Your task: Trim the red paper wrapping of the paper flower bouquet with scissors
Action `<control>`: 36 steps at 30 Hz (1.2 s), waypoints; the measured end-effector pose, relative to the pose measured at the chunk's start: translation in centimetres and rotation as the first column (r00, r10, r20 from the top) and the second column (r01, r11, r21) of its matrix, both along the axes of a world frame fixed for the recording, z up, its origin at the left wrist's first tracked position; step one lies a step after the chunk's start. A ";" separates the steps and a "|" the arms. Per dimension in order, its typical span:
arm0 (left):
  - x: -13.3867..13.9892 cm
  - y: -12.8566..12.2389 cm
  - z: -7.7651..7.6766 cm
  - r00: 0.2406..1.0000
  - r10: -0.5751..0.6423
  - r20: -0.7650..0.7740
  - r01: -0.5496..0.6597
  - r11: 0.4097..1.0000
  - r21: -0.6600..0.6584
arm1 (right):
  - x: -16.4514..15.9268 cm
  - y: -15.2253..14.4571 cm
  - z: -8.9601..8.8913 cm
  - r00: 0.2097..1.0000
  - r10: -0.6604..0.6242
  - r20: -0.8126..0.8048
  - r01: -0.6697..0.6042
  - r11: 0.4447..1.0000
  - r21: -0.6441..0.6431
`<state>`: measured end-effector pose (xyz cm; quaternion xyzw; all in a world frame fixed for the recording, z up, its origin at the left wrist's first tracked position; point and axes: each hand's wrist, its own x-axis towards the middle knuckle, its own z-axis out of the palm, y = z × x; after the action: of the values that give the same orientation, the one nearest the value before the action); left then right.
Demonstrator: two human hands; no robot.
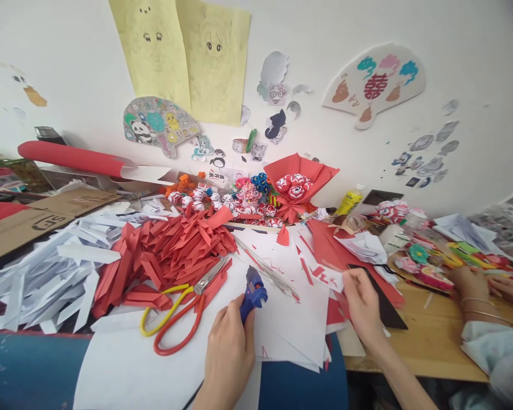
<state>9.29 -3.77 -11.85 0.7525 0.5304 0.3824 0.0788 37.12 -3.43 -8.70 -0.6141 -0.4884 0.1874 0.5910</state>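
My left hand [229, 347] is closed around the handle of a blue hot glue gun [253, 293], held above white paper sheets [290, 330]. Between the fingertips of my right hand [362, 307] is a small white and red paper piece [328, 278]. Left of the glue gun lie scissors [199, 290] with one yellow and one red handle, their blades resting on red paper. Thin metal wires [269, 267] lie behind the gun. A heap of folded red paper strips [175, 245] sits beside a pile of white paper strips [47, 273].
A red-wrapped bouquet [297, 185] and several red-white paper flowers stand against the wall. A yellow bottle [349, 200] is behind red paper sheets. To the right, another person's hands [470, 285] work at the wooden table [431, 336]. Cardboard [47, 219] lies at left.
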 end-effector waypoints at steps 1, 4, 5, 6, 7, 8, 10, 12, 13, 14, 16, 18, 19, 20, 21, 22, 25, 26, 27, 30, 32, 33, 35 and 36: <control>0.0 0.0 0.0 1.000 0.000 -0.003 0.000 1.000 0.006 | -0.5 -0.5 -0.1 0.989 0.064 0.130 -0.063 0.998 -0.019; 0.0 0.1 0.0 1.000 -0.002 -0.007 0.002 1.000 0.021 | -1.8 -1.9 -1.0 0.816 0.367 0.446 -0.336 0.930 -0.150; 0.0 0.1 -0.1 1.000 -0.003 -0.006 0.003 1.000 0.026 | -2.2 -2.2 -1.4 0.750 0.437 0.496 -0.384 0.899 -0.212; 0.0 0.1 -0.1 1.000 -0.004 -0.005 0.004 1.000 0.030 | -2.5 -2.4 -1.7 0.708 0.485 0.514 -0.404 0.874 -0.269; 0.0 0.1 -0.1 1.000 -0.005 -0.005 0.005 0.999 0.036 | -2.8 -2.5 -1.9 0.692 0.510 0.511 -0.402 0.860 -0.314; 0.0 0.1 -0.1 1.000 -0.004 -0.007 0.004 0.999 0.039 | -3.0 -2.5 -2.0 0.695 0.518 0.499 -0.390 0.854 -0.343; 0.0 0.0 -0.2 1.000 -0.002 -0.010 0.002 0.999 0.045 | -3.3 -2.5 -1.9 0.716 0.516 0.471 -0.377 0.853 -0.361; 0.0 0.0 -0.1 1.000 -0.002 -0.010 0.002 0.999 0.042 | -3.3 -2.3 -1.6 0.734 0.530 0.425 -0.397 0.842 -0.365; 0.0 0.0 -0.1 1.000 -0.001 -0.009 0.002 0.999 0.036 | -3.3 -2.3 -1.4 0.754 0.539 0.376 -0.413 0.834 -0.367; 0.0 0.0 -0.1 1.000 0.000 -0.009 0.000 1.000 0.030 | -3.2 -2.2 -1.3 0.779 0.542 0.314 -0.427 0.826 -0.367; 0.0 0.0 0.0 1.000 -0.001 -0.012 0.001 1.000 0.020 | -2.7 -1.9 -1.3 0.850 0.492 0.191 -0.409 0.843 -0.348; 0.0 0.0 0.0 1.000 -0.003 -0.016 0.003 1.000 0.021 | -2.1 -1.4 -1.5 0.927 0.364 0.088 -0.324 0.898 -0.298; 0.0 0.0 0.1 1.000 -0.003 -0.018 0.003 1.000 0.023 | -1.7 -1.1 -1.5 0.957 0.288 0.021 -0.273 0.926 -0.262; 0.0 -0.1 0.1 1.000 -0.002 -0.018 0.003 1.000 0.023 | -1.3 -0.8 -1.5 0.973 0.222 -0.071 -0.232 0.946 -0.227; 0.0 -0.1 0.1 1.000 -0.001 -0.018 0.001 1.000 0.024 | -0.8 -0.4 -1.4 0.969 0.166 -0.182 -0.200 0.961 -0.190; 0.0 -0.1 0.1 1.000 0.001 -0.016 -0.001 1.000 0.025 | -0.4 -0.1 -1.1 0.946 0.126 -0.300 -0.179 0.972 -0.155; 0.0 -0.1 0.1 1.000 0.000 -0.019 0.001 1.000 0.029 | 0.6 0.7 0.3 0.830 0.073 -0.553 -0.122 0.991 -0.052; 0.1 -0.1 0.1 1.000 -0.002 -0.020 0.003 1.000 0.029 | 0.8 0.8 0.8 0.815 0.066 -0.575 -0.097 0.995 -0.023; 0.1 -0.1 0.0 1.000 -0.004 -0.018 0.005 1.000 0.028 | 0.9 0.7 1.1 0.827 0.052 -0.560 -0.063 0.998 -0.001; 0.0 -0.1 0.0 1.000 -0.005 -0.001 0.005 1.000 0.016 | 0.5 -0.4 1.2 0.973 -0.014 -0.232 0.015 1.000 0.004; 0.0 -0.1 0.0 1.000 -0.008 0.009 0.008 1.000 0.010 | -0.1 -1.7 0.4 0.985 0.068 0.159 -0.064 0.998 -0.027; 0.0 -0.1 0.1 1.000 -0.008 0.010 0.008 1.000 0.009 | -0.4 -2.3 -0.1 0.923 0.179 0.340 -0.168 0.984 -0.061; 0.0 -0.1 0.2 1.000 -0.011 0.006 0.011 1.000 0.008 | -1.1 -3.3 -1.1 0.731 0.361 0.579 -0.336 0.929 -0.155; 0.0 -0.1 0.2 1.000 -0.009 0.003 0.009 1.000 0.009 | -1.4 -3.6 -1.5 0.646 0.414 0.641 -0.373 0.904 -0.208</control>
<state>9.26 -3.91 -11.64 0.7546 0.5250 0.3859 0.0779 35.77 -7.02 -10.18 -0.5351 -0.7839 0.0908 0.3015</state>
